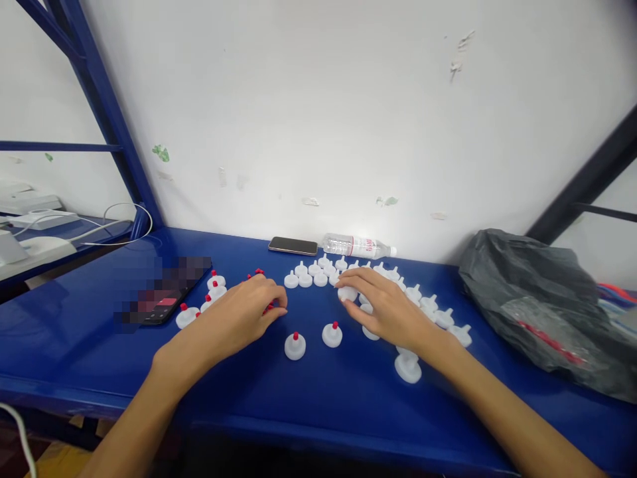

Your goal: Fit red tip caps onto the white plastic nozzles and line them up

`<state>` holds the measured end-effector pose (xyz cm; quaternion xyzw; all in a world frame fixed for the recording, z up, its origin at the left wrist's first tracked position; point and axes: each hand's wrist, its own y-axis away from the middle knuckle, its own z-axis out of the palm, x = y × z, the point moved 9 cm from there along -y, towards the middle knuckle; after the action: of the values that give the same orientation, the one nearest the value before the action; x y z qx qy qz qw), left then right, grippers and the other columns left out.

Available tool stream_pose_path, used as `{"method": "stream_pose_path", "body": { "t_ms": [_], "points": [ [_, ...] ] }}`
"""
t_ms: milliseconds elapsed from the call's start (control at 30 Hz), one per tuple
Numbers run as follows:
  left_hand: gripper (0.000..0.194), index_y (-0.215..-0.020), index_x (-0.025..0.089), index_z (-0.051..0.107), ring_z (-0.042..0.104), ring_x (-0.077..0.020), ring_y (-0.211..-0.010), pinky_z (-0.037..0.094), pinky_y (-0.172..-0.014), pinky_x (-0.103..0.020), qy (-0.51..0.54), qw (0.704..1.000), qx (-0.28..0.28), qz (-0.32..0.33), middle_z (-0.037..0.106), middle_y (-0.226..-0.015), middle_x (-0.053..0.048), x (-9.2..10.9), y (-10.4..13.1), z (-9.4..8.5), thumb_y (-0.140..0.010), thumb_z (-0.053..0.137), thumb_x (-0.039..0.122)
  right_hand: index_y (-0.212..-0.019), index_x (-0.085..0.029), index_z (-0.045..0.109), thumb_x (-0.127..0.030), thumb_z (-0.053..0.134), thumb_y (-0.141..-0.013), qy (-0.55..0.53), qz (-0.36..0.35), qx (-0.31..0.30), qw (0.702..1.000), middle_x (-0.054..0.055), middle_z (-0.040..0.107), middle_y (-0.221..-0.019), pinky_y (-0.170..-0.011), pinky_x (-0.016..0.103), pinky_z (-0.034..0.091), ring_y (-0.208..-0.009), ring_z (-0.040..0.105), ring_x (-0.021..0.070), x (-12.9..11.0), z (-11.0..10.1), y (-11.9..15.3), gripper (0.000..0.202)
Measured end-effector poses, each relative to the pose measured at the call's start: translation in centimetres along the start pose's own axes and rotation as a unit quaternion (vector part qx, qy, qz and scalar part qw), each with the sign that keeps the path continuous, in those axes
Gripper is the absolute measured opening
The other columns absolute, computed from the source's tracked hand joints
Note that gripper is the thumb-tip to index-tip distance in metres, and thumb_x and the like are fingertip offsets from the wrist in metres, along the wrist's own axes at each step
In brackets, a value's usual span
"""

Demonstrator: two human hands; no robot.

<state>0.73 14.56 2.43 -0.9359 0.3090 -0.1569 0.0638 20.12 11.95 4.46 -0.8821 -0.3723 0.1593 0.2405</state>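
Observation:
My right hand is closed around a white nozzle cap, fingers above and thumb below. Several other white nozzle caps stand in a curved group behind and beside this hand. My left hand has its fingers curled together over small red tips, which are partly hidden behind it; whatever it pinches does not show. Between the hands, nearer the front, stand a white cap with a red tip and a second red-tipped cap. More red-tipped caps sit left of my left hand.
A dark phone and a clear bottle lie along the wall. At left on the blue table is a partly blurred phone-like device. A black plastic bag fills the right side. Blue frame posts rise at left.

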Motion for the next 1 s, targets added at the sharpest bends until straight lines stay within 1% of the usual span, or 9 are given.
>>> {"method": "stream_pose_path", "body": {
  "t_ms": [100, 267, 400, 500, 600, 700, 800, 933, 1000],
  "points": [
    [0.015, -0.097, 0.025, 0.07, 0.067, -0.021, -0.086, 0.046, -0.075, -0.032, 0.019, 1.0, 0.001, -0.024, 0.074, -0.093, -0.001, 1.0, 0.0, -0.5, -0.1, 0.056, 0.028, -0.124, -0.021, 0.063, -0.024, 0.056, -0.102, 0.001, -0.01, 0.002, 1.0, 0.01, 0.072, -0.117, -0.091, 0.044, 0.059, -0.108, 0.067, 0.0256, -0.3, 0.2, 0.0, 0.023],
    [0.016, -0.104, 0.025, 0.07, 0.066, -0.0179, -0.085, 0.046, -0.078, -0.03, 0.059, 0.997, 0.048, 0.022, 0.075, -0.1, 0.001, 3.6, -0.1, -1.1, -0.1, 0.055, 0.026, -0.12, -0.019, 0.065, -0.044, 0.064, -0.099, 0.031, -0.028, -0.006, 0.999, 0.008, 0.075, -0.103, -0.086, 0.039, 0.055, -0.095, 0.069, 0.024, -1.2, 0.6, -0.1, 0.032],
    [0.012, -0.103, 0.026, 0.07, 0.064, -0.0138, -0.08, 0.045, -0.076, -0.027, 0.109, 0.991, 0.065, 0.048, 0.074, -0.1, 0.004, 4.8, 0.1, -1.3, -0.1, 0.058, 0.026, -0.109, -0.017, 0.063, -0.051, 0.066, -0.096, 0.081, -0.063, 0.047, 0.994, 0.005, 0.071, -0.087, -0.088, 0.041, 0.049, -0.083, 0.066, 0.0226, -2.4, -0.7, -0.3, 0.036],
    [0.01, -0.102, 0.025, 0.07, 0.063, -0.0131, -0.08, 0.045, -0.074, -0.026, 0.119, 0.985, 0.102, 0.065, 0.072, -0.097, 0.004, 5.4, 0.2, -1.9, -0.1, 0.06, 0.025, -0.103, -0.018, 0.06, -0.05, 0.065, -0.097, 0.101, -0.1, 0.079, 0.987, 0.003, 0.07, -0.084, -0.092, 0.04, 0.047, -0.078, 0.064, 0.02, -3.5, -1.6, -0.3, 0.033],
    [0.01, -0.098, 0.023, 0.07, 0.063, -0.0132, -0.077, 0.045, -0.073, -0.026, 0.129, 0.98, 0.134, 0.074, 0.073, -0.092, 0.003, 5.7, 0.1, -2.2, -0.1, 0.061, 0.028, -0.101, -0.02, 0.058, -0.047, 0.062, -0.1, 0.097, -0.125, 0.08, 0.984, 0.001, 0.071, -0.084, -0.093, 0.04, 0.045, -0.075, 0.063, 0.0183, -4.2, -1.8, -0.3, 0.027],
    [0.012, -0.097, 0.023, 0.07, 0.06, -0.0121, -0.07, 0.044, -0.069, -0.026, 0.133, 0.981, 0.122, 0.076, 0.073, -0.088, 0.003, 6.0, -0.1, -1.6, -0.1, 0.061, 0.029, -0.099, -0.022, 0.058, -0.046, 0.06, -0.102, 0.096, -0.14, 0.074, 0.983, 0.0, 0.072, -0.082, -0.094, 0.04, 0.045, -0.075, 0.063, 0.0184, -4.7, -1.4, -0.2, 0.024],
    [0.01, -0.098, 0.023, 0.07, 0.061, -0.0117, -0.069, 0.044, -0.068, -0.025, 0.133, 0.981, 0.113, 0.083, 0.073, -0.088, 0.003, 6.3, -0.2, -1.2, -0.1, 0.061, 0.027, -0.097, -0.022, 0.056, -0.042, 0.061, -0.102, 0.096, -0.152, 0.076, 0.981, 0.0, 0.072, -0.082, -0.093, 0.04, 0.046, -0.075, 0.063, 0.0178, -5.0, -1.3, -0.1, 0.021],
    [0.012, -0.098, 0.024, 0.07, 0.061, -0.0108, -0.066, 0.043, -0.066, -0.025, 0.135, 0.982, 0.114, 0.073, 0.073, -0.087, 0.004, 6.3, -0.1, -1.1, -0.101, 0.061, 0.03, -0.095, -0.023, 0.054, -0.039, 0.062, -0.102, 0.068, -0.15, 0.105, 0.981, 0.0, 0.073, -0.084, -0.087, 0.039, 0.051, -0.075, 0.065, 0.0171, -5.2, -1.9, 0.0, 0.018],
    [0.014, -0.098, 0.024, 0.07, 0.061, -0.0113, -0.068, 0.043, -0.066, -0.026, 0.128, 0.981, 0.127, 0.072, 0.072, -0.087, 0.003, 6.3, 0.0, -1.3, -0.101, 0.06, 0.033, -0.099, -0.024, 0.054, -0.037, 0.062, -0.102, 0.047, -0.142, 0.122, 0.981, 0.002, 0.075, -0.09, -0.085, 0.036, 0.055, -0.08, 0.069, 0.0173, -5.2, -2.4, 0.1, 0.016]
  ]
}}
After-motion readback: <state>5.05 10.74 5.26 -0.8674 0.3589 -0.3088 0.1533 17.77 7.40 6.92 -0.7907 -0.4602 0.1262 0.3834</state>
